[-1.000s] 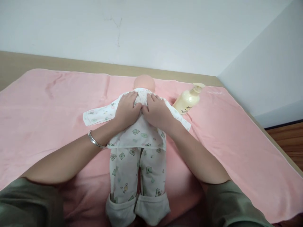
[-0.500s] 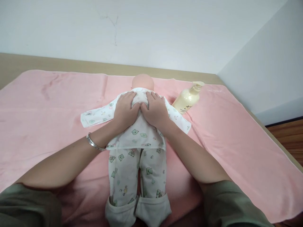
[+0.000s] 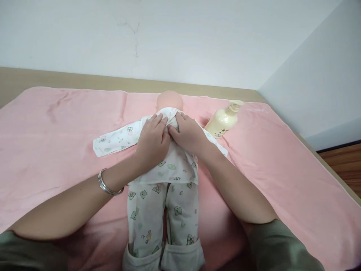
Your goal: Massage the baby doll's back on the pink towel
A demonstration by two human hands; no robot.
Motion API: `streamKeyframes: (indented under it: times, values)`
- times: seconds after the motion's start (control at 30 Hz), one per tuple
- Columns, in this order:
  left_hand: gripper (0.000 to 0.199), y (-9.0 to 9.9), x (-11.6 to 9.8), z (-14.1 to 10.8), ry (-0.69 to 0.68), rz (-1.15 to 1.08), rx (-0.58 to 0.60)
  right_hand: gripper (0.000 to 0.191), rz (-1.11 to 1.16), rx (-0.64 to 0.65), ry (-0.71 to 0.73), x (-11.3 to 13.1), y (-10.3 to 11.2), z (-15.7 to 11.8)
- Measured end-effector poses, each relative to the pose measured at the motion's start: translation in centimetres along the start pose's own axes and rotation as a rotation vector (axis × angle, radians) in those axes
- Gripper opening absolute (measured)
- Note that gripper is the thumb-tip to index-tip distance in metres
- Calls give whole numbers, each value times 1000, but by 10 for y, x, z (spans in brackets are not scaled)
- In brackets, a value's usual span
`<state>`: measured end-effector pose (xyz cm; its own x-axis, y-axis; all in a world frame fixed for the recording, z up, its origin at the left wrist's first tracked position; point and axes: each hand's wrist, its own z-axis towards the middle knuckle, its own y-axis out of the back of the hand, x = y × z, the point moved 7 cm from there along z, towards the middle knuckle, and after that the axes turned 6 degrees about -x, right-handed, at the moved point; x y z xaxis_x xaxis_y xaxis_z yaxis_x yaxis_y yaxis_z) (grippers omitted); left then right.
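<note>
A baby doll [image 3: 169, 101] lies face down, its bare head pointing away from me. It wears a white long-sleeved top [image 3: 176, 162] and matching trousers [image 3: 146, 214] printed with small green animals, the cuffs turned up. My left hand [image 3: 153, 139] rests flat on the left of the doll's upper back, fingers stretched forward. On the right side my right hand [image 3: 188, 133] presses on the back, fingers extended and thumb pointing inward. The cloth is wrinkled between the two hands. Neither hand grips anything.
A pale yellow pump bottle [image 3: 224, 120] lies tilted by the doll's right sleeve. Under everything spreads a pink blanket [image 3: 67, 150] on a wooden surface [image 3: 93, 81]. A white wall [image 3: 183, 41] stands behind, with another at the right.
My left hand has shifted slightly right and turned inward, its thumb now lying lower alongside the palm. Between the hands the cloth has bunched up. The right hand stays nearly in place.
</note>
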<state>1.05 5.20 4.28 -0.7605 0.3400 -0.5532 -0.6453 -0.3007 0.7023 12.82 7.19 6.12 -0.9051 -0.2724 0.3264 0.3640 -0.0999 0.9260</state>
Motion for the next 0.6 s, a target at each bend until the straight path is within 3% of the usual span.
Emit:
streamKeyframes:
  times: [0.17, 0.27, 0.47, 0.6]
  values:
    - [59, -3, 30, 22, 117, -36, 15, 63, -204, -48, -27, 26, -5, -26]
    - [57, -3, 32, 26, 87, 6, 4, 62, -201, -21, 5, 30, -4, -26]
    - [54, 2, -6, 0, -74, 74, -21, 52, 49, 53, -77, -24, 4, 15]
    - [55, 2, -2, 7, 0, 53, 34, 60, 62, 71, -97, -31, 0, 16]
